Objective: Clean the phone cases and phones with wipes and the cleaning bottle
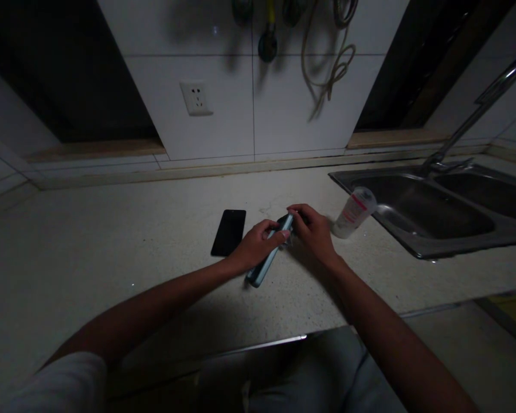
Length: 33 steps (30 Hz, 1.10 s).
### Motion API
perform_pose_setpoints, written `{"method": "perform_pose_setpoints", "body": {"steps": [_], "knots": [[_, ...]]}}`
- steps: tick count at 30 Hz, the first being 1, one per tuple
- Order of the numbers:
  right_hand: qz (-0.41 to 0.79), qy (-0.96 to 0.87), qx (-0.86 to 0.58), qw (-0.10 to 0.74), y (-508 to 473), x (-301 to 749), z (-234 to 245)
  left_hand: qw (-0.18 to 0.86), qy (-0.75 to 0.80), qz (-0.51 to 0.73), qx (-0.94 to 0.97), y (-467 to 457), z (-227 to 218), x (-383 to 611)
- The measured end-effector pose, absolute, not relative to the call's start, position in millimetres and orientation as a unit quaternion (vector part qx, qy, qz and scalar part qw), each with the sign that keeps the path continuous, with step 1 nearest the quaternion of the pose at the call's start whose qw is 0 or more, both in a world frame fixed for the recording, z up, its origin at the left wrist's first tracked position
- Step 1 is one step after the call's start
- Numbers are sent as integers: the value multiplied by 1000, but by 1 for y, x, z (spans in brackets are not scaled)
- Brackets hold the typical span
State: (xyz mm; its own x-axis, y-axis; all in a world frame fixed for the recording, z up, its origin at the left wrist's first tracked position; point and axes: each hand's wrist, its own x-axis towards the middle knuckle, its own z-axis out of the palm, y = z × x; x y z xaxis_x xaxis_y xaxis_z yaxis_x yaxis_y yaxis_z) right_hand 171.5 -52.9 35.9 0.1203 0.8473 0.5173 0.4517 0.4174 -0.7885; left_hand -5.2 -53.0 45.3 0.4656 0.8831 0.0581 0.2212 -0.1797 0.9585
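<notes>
My left hand point(255, 248) is wrapped round a slim phone case point(266, 267) with a pale blue edge, tilted up on its long side over the counter. Whether a phone sits inside it, I cannot tell. At the case's far end, my right hand point(313, 230) has its fingers pinched together by the corner. A small bit of clear, shiny material shows under that end, too dim to name. Left of my left hand a black phone point(229, 232) lies flat, dark screen up. To the right of my right hand, a clear plastic cup point(355, 212) with red print leans at a slant in view.
The pale counter point(112, 241) runs along a tiled wall with a white socket point(195, 98). At the right is a steel double sink point(417, 249) with a tall faucet point(468, 117). A looped cord point(337, 71) hangs above. The counter's front edge is close to my body.
</notes>
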Motion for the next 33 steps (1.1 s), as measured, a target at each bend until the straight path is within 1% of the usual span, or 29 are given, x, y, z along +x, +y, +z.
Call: {"method": "perform_pose_setpoints", "body": {"steps": [4, 10, 18, 33], "knots": [[170, -631, -509, 561, -53, 172, 36, 458, 412, 290, 732, -55, 52, -8], [139, -632, -511, 566, -53, 172, 37, 435, 420, 232, 762, -54, 53, -9], [125, -641, -511, 559, -53, 172, 36, 410, 428, 229, 772, -55, 50, -8], [106, -652, -514, 547, -53, 173, 37, 402, 420, 242, 777, -54, 50, -7]]}}
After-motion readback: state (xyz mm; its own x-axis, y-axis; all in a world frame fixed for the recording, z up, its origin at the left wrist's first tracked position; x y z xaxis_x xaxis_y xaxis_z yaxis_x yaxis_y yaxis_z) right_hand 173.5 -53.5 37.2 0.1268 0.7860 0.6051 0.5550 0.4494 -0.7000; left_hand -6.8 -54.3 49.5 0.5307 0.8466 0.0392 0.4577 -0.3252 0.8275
